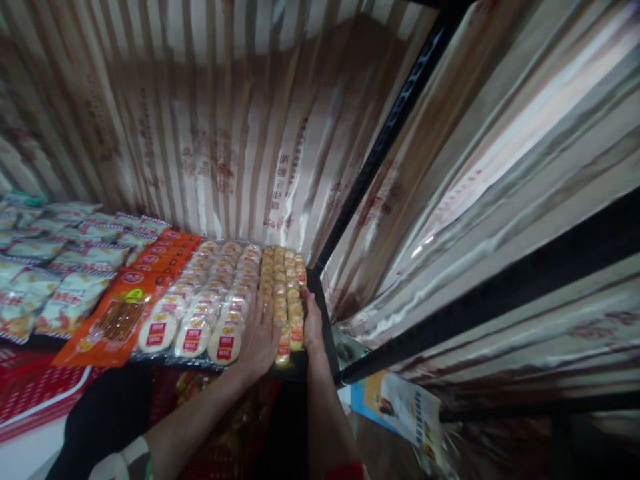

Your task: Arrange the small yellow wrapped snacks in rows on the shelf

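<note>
My left hand (260, 339) lies with its fingers stretched out between a row of round white rice cracker packs (229, 337) and rows of small yellow-wrapped snack packs (281, 303). Along the other side of the yellow packs, my right hand (313, 321) rests with fingers extended, touching the row nearest the shelf's end. The yellow packs stand between both hands, and neither hand closes around a pack. All of these goods sit on a dark shelf (325, 327). The right fingertips show only partly in the dim light.
Orange bags of stick snacks (123, 313) and white snack bags (75, 300) line the shelf to the left. Black metal posts (385, 133) frame the corner before printed curtain sheeting (225, 133). A red basket (40, 387) stands lower left; a blue-and-white package (400, 407) is lower right.
</note>
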A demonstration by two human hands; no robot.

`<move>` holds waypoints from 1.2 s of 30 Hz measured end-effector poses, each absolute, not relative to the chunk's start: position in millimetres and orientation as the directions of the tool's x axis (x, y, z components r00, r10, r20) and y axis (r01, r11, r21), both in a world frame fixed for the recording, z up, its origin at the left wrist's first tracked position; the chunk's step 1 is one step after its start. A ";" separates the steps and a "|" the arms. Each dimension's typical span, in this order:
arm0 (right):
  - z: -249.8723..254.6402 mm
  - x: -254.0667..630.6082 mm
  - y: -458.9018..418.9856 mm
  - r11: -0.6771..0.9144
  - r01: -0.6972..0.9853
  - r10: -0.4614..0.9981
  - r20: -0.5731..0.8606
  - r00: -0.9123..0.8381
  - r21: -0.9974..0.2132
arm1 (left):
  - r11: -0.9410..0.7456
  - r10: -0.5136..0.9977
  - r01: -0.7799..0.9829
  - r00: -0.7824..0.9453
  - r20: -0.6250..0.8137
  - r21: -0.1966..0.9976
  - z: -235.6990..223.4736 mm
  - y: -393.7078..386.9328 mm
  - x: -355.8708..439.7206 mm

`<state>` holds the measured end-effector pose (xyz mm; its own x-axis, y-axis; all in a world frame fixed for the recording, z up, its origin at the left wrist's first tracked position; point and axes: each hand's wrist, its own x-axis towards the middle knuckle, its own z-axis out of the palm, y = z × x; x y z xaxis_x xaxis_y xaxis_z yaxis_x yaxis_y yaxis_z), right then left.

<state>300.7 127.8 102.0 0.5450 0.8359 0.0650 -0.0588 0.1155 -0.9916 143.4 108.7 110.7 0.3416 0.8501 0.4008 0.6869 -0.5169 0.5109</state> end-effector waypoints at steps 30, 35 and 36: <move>95.6 302.7 138.8 0.097 0.012 0.763 0.082 0.641 -0.995 | -0.546 0.781 0.770 0.324 0.534 0.331 124.0 120.1 139.8; 98.0 318.2 157.8 0.055 -0.016 0.732 0.030 0.681 -0.998 | -0.535 0.765 0.807 0.338 0.549 0.249 135.0 144.4 147.8; 99.6 320.6 162.1 0.041 -0.005 0.739 0.027 0.673 -0.999 | -0.531 0.771 0.815 0.349 0.533 0.234 138.5 149.8 150.0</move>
<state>320.6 162.1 99.6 0.6734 0.7388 0.0265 -0.0054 0.0408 -0.9992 150.0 149.8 138.5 0.3495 0.7708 0.5327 0.8146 -0.5309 0.2338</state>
